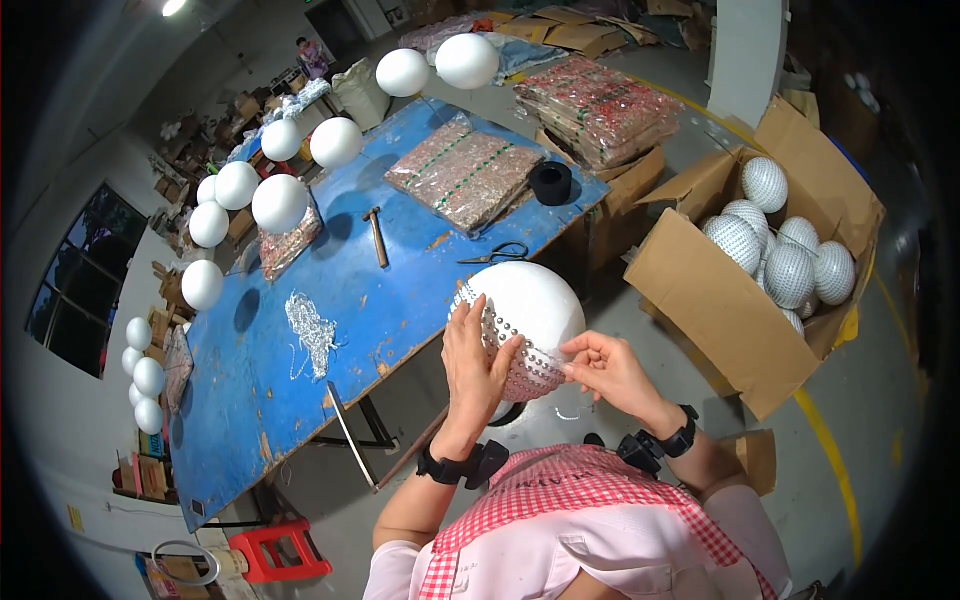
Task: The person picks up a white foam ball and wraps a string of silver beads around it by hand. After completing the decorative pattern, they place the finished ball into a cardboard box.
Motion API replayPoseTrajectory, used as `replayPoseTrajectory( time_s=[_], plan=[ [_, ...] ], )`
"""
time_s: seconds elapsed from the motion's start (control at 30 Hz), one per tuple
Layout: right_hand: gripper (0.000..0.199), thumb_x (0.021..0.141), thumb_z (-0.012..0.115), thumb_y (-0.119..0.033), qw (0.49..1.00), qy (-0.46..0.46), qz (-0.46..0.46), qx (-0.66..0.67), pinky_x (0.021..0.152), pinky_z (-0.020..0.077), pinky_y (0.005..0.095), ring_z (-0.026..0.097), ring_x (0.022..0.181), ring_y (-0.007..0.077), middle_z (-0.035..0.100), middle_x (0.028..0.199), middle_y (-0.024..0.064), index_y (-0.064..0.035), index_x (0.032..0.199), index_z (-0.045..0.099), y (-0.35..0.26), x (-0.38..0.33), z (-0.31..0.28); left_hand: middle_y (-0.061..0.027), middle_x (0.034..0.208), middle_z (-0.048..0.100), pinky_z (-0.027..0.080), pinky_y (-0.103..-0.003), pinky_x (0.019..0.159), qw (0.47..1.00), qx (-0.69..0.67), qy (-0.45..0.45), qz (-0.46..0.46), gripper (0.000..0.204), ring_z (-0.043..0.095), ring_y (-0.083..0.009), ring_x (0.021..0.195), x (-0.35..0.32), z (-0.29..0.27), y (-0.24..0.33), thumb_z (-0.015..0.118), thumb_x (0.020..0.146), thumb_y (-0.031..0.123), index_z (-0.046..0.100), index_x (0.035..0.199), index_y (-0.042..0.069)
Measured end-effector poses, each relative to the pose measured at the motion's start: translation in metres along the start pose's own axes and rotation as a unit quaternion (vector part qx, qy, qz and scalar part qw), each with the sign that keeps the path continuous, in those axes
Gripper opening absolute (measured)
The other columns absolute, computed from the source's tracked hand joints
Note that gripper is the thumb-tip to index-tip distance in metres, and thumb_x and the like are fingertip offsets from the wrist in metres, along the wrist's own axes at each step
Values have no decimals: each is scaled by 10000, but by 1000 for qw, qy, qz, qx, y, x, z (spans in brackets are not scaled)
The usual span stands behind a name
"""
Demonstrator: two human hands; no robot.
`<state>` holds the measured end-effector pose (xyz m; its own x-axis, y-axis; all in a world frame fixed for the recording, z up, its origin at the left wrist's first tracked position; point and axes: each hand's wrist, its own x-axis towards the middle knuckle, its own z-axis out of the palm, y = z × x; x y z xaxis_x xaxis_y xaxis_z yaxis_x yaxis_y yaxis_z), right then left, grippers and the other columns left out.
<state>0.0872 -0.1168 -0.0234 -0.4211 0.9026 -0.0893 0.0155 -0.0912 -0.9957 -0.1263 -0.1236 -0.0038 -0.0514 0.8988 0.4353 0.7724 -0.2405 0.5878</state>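
Note:
A large white ball (540, 300) sits before me at the table's near edge, its lower part wrapped in rows of silver bead trim (531, 366). My left hand (474, 362) grips the ball's left side, with fingers along the curve and thumb on the beaded rows. At the lower right of the ball, my right hand (610, 368) is closed, thumb and forefinger pinching a strand of the trim against the surface. The fingertips partly hide that strand. Just beyond the ball, scissors (497, 254) lie on the blue table (400, 330).
Loose silver bead strands (311, 332), a hammer (376, 238), a black tape roll (551, 184) and a plastic-wrapped bundle (465, 172) lie on the table. Several white balls (280, 204) stand along its far side. An open carton (725, 300) at right contains beaded balls (790, 276). A red stool (279, 552) stands lower left.

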Motion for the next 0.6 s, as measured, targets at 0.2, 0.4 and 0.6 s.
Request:
replayPoseTrajectory(
  time_s=[0.2, 0.4, 0.6],
  plan=[
    [201, 790, 667, -77, 918, 107, -256, -284, 517, 460, 279, 599, 591, 151, 604, 693, 57, -68, 990, 682, -11, -1, 11, -268, 1341, 420, 308, -482, 1032, 1000, 14, 3, -2, 651, 407, -415, 1248, -2, 2, -1, 689, 840, 297, 408, 1363, 29],
    [327, 721, 674, -46, 789, 141, -379, -463, 500, 446, 326, 557, 585, 203, 517, 662, 39, -111, 1041, 690, -4, -3, 12, -293, 1368, 411, 269, -494, 1072, 997, -49, -18, -49, 601, 352, -442, 1310, 4, 0, -4, 678, 849, 270, 428, 1340, 28],
    [327, 753, 645, -49, 798, 122, -348, -477, 537, 481, 348, 586, 638, 217, 525, 702, 49, -105, 1074, 678, 1, -3, 17, -305, 1381, 381, 317, -481, 1056, 1000, -6, 0, -13, 512, 333, -466, 1310, 3, 4, -8, 651, 870, 258, 467, 1283, 18]
  ],
)
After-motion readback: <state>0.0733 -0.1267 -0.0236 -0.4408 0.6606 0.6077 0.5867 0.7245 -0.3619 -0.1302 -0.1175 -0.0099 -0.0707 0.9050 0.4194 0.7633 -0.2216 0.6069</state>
